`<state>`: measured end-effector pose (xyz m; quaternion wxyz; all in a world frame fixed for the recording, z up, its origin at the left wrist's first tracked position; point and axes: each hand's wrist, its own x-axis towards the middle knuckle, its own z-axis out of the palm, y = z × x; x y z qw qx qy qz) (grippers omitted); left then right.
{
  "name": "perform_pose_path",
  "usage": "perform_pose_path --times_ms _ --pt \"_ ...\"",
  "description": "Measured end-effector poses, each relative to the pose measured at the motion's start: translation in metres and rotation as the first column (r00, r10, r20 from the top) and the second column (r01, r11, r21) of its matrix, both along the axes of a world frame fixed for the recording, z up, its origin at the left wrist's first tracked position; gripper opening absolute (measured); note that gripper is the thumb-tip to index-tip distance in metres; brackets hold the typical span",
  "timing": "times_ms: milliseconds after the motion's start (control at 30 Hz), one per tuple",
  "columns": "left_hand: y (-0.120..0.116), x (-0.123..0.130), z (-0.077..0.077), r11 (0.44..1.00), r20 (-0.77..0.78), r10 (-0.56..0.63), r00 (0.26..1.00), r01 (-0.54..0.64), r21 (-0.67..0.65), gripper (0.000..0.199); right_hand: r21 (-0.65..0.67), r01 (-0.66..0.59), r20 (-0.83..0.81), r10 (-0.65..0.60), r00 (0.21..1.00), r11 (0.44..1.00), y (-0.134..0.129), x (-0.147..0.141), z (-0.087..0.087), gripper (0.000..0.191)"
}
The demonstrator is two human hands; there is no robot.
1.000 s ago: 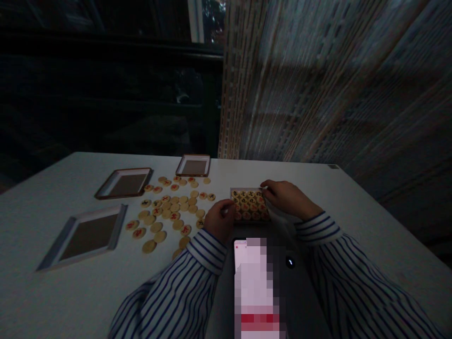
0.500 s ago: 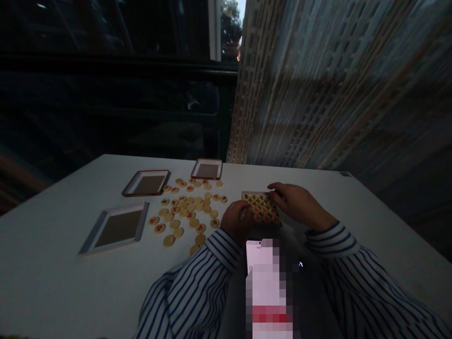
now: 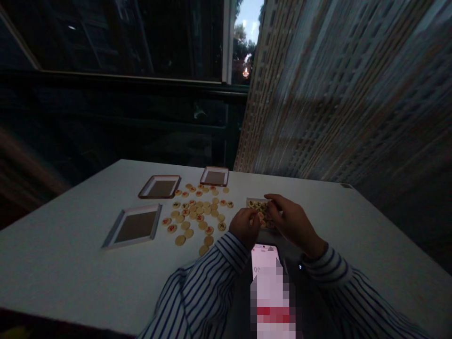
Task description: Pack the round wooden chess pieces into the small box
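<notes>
One box of round pieces (image 3: 257,199) sits on the tabletop (image 3: 356,226) between the left hand (image 3: 243,227), fingers bunched, and right hand (image 3: 295,227), fingers half-curled over its right side, any grip unclear.

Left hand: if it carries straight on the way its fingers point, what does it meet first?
Probably the round pieces in the small box, then the right hand. Depth is unclear; its fingertips may already touch the pieces.
</notes>
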<state>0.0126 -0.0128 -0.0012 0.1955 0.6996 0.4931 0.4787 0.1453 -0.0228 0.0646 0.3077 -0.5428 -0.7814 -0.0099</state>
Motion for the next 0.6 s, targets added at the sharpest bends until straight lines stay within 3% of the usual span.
perform_pose_path --times_ms 133,267,600 --pt "-0.002 -0.001 0.0 1.0 -0.001 0.011 1.0 -0.011 -0.005 0.016 0.045 0.024 -0.052 -0.022 0.998 0.999 -0.002 -0.005 -0.018 0.029" --pt "-0.002 -0.002 0.002 1.0 0.02 0.029 0.999 -0.029 -0.012 0.016 0.109 0.054 -0.002 -0.054 0.999 0.993 -0.003 -0.006 -0.032 0.028" --pt "-0.001 -0.006 0.003 0.997 0.072 0.07 0.995 -0.068 -0.03 0.015 0.097 0.068 0.146 -0.082 0.986 0.993 -0.008 -0.008 -0.035 0.032"
